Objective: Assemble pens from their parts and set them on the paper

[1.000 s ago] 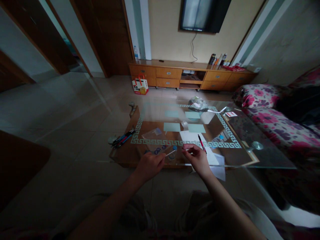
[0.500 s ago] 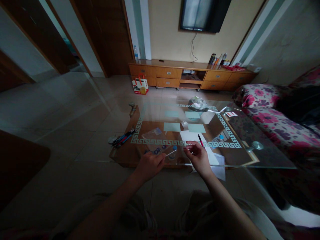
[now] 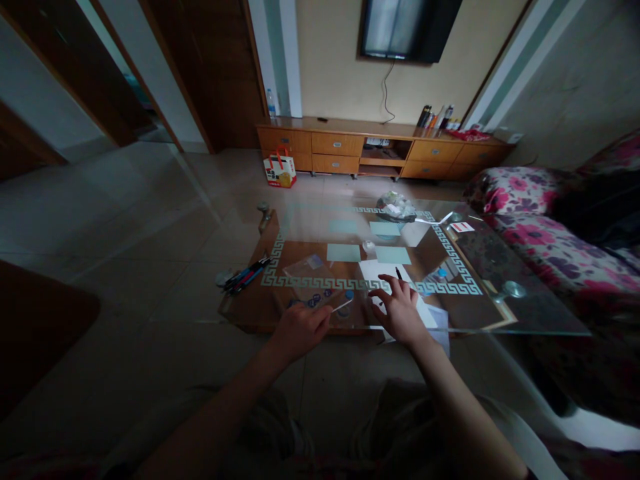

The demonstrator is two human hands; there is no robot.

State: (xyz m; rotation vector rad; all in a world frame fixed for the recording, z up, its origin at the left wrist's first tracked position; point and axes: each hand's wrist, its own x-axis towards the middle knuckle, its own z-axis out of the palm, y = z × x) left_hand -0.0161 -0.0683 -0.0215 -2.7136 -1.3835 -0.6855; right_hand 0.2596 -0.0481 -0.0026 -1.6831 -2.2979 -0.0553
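I see my left hand [image 3: 300, 329] curled into a loose fist at the near edge of the glass tabletop [image 3: 500, 267], pinching a thin white stick [image 3: 342, 306] that juts up and to the right from between thumb and forefinger. The stick is slim and straight, pale against the dark wood under the glass; its tip ends just beside a small round blue cap [image 3: 349, 294]. The light is dim, so I cannot say whether the tip touches the cap.

My right hand [image 3: 400, 312] lies spread and flat, palm down, fingers fanned, on a white sheet of paper [image 3: 373, 270] at the table's near edge. It grips nothing that I can make out. A dark pen [image 3: 399, 273] pokes out past the fingertips, resting on the same sheet.

The tabletop is clear, smooth and reflective, with a pale green key-pattern border [image 3: 450, 257] printed around it and a brown wooden frame beneath. On it lie several flat pale green rectangular cards [image 3: 343, 253], matte and square-cornered, set in two rows with a small white lump between them. A crumpled clear plastic bag [image 3: 303, 269] sits left of the cards, and a loose bundle of coloured pens [image 3: 245, 275] lies near the left corner. At the far edge rests a crinkled plastic bundle [image 3: 395, 205]. A floral sofa cushion [image 3: 510, 190] flanks the table on the right.
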